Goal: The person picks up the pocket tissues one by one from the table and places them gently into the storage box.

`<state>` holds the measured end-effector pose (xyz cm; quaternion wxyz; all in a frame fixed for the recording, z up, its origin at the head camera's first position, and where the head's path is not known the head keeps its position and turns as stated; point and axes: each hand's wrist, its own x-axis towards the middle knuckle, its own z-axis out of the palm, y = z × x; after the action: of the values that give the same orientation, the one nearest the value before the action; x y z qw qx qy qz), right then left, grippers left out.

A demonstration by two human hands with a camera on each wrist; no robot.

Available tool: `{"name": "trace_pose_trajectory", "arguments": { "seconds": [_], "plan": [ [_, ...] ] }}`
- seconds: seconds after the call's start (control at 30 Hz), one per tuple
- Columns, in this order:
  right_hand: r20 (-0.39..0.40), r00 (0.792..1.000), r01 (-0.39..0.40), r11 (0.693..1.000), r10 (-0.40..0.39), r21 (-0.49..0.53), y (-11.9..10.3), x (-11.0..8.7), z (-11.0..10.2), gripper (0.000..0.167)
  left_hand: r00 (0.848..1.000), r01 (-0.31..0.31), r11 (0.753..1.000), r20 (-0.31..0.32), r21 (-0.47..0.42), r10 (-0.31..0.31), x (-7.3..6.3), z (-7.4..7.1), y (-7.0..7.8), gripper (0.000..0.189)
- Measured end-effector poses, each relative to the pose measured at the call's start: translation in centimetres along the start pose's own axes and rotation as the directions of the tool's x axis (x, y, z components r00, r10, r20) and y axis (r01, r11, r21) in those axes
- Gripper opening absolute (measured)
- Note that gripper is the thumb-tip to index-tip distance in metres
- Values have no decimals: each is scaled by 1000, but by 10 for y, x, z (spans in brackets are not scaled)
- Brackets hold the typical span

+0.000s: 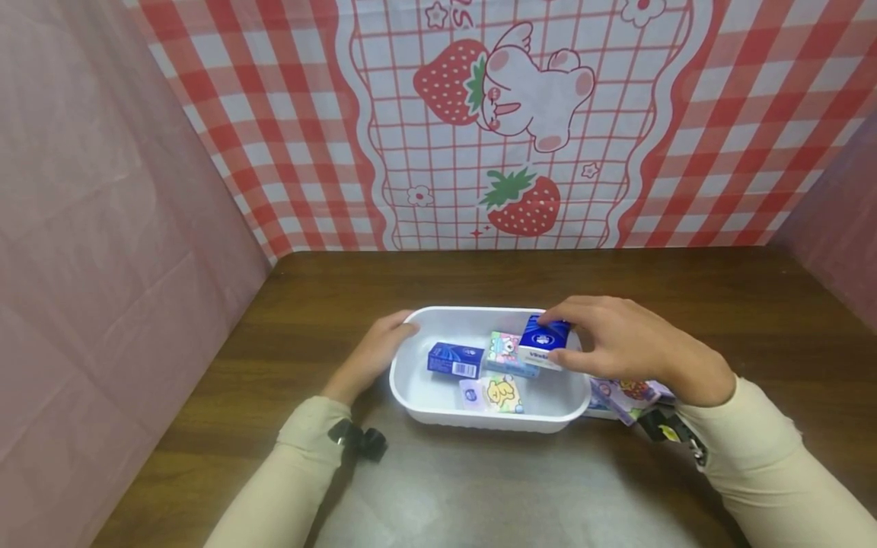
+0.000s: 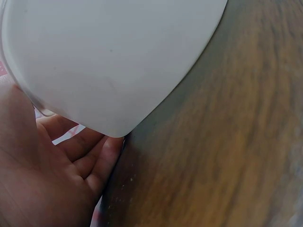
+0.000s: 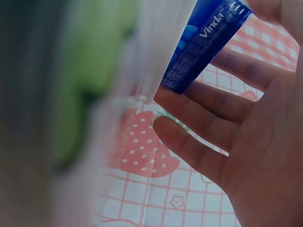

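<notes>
Behind a brown wooden table (image 1: 329, 293) hangs a red-checked strawberry cloth (image 1: 301, 129), with pinkish sheeting (image 1: 110, 251) at left. The left hand (image 1: 370, 352) grips a white tub (image 1: 493, 421) there; the right hand (image 1: 626, 342) pinches a blue-and-white box (image 1: 543, 339) over its right end.

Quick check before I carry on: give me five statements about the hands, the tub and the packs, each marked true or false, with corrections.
1. The right hand holds a blue-and-white Vinda pack over the right part of the white tub. True.
2. The left hand reaches in among the packs. False: it grips the white tub's left end, thumb over the rim.
3. A dark blue box lies inside the white tub. True.
4. The pack with the yellow character lies outside the white tub. False: it lies inside, near the front wall.
5. A purple pack lies outside the white tub, to its right. True.
</notes>
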<state>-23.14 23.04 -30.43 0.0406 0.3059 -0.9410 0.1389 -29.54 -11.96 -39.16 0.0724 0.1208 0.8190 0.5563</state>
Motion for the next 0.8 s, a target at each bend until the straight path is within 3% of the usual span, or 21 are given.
{"name": "trace_pose_trajectory", "arguments": {
  "seconds": [0.8],
  "plan": [
    [46,999,-3,1000,3,9,-3,1,4,53,1000,-7,1000,-2,0,7,1,0,0,37]
  ]
}}
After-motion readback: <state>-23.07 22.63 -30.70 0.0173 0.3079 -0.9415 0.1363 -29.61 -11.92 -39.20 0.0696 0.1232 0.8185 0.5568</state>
